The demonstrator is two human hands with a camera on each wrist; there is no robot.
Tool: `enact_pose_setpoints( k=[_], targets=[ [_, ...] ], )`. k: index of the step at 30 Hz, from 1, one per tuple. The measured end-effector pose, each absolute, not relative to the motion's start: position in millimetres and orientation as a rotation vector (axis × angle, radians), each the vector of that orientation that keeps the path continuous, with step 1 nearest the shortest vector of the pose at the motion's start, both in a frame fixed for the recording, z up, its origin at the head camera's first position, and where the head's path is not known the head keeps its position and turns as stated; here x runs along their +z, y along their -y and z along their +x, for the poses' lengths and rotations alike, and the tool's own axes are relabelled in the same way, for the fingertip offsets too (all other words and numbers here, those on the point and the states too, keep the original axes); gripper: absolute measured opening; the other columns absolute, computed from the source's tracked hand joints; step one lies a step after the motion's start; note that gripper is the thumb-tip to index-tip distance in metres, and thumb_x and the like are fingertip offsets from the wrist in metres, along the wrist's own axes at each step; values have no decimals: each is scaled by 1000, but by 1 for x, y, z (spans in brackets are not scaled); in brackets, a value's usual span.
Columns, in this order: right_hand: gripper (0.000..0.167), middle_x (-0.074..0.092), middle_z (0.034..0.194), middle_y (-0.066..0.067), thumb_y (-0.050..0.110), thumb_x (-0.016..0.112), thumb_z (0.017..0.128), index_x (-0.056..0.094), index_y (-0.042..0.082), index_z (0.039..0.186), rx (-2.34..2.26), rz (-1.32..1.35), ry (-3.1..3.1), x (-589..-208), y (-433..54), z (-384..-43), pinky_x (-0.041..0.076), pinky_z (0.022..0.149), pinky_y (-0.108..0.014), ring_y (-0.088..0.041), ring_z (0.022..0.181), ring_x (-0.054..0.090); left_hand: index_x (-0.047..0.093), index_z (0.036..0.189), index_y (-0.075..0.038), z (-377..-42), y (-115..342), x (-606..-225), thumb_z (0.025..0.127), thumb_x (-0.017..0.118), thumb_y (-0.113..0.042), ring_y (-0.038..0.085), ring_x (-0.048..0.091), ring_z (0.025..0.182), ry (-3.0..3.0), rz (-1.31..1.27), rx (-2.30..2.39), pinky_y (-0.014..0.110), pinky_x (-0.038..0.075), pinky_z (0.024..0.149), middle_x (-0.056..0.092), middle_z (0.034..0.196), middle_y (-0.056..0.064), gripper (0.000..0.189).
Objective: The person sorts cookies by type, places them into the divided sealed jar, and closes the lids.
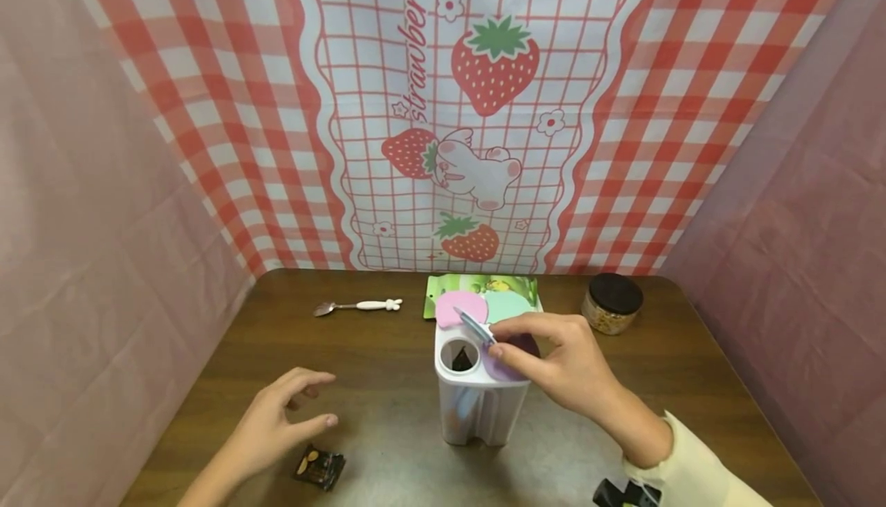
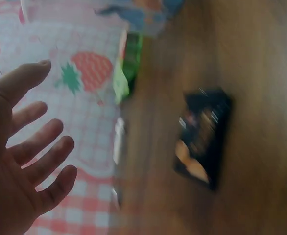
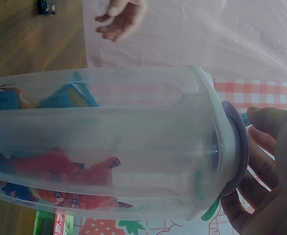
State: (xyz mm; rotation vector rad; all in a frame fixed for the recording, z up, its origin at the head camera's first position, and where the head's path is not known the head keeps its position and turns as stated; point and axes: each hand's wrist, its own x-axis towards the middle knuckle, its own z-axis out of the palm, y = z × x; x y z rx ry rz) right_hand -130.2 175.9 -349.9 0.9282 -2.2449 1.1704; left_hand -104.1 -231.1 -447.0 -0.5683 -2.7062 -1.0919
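Observation:
A tall translucent storage container (image 1: 484, 411) with a white top stands on the table, one round opening (image 1: 460, 355) uncovered and something dark inside it. My right hand (image 1: 571, 361) pinches a light blue lid (image 1: 472, 324) between thumb and index finger, tilted up beside that opening. Pink (image 1: 460, 308), mint (image 1: 508, 304) and purple (image 1: 504, 367) lids cover the other parts of the top. Red packets (image 3: 65, 176) and blue packets (image 3: 70, 96) show through the wall in the right wrist view. My left hand (image 1: 273, 418), fingers spread and holding nothing, hovers near a small black packet (image 1: 320, 467).
Behind the container lies a green bag (image 1: 432, 291). A spoon with a white handle (image 1: 377, 305) rests at the back left, and a black-lidded jar (image 1: 612, 305) stands at the back right. A checked strawberry cloth (image 1: 484, 145) hangs behind the wooden table (image 1: 388, 407).

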Motion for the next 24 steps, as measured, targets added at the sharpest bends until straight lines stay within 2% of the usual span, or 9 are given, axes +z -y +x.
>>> enact_pose_setpoints(
  k=[3, 7, 12, 24],
  targets=[
    [23, 79, 95, 8, 10, 87, 82, 80, 20, 101, 1171, 936, 2234, -350, -176, -131, 56, 75, -20, -8, 86, 74, 70, 122, -22, -102, 245, -461, 79, 90, -31, 3, 59, 93, 2737, -554, -1073, 27, 53, 73, 68, 108, -14, 48],
    [23, 78, 96, 10, 11, 87, 82, 80, 21, 102, 1183, 926, 2243, -350, -176, -130, 56, 75, -20, -7, 87, 74, 71, 121, -15, -102, 263, -478, 78, 90, -31, 7, 61, 92, 2787, -588, -1070, 30, 54, 75, 69, 105, -7, 49],
    [24, 78, 97, 10, 11, 87, 82, 80, 21, 102, 1186, 913, 2254, -350, -176, -128, 56, 76, -21, -7, 88, 73, 68, 126, -10, -103, 282, -495, 81, 87, -36, 9, 61, 94, 2902, -567, -1169, 28, 54, 79, 70, 110, 0, 55],
    [22, 78, 96, 8, 10, 86, 83, 80, 20, 102, 1207, 929, 2231, -353, -177, -130, 56, 75, -21, -8, 86, 74, 70, 122, -13, -100, 287, -524, 82, 86, -39, 4, 62, 99, 2886, -696, -1236, 25, 54, 83, 72, 114, -2, 50]
  ],
)
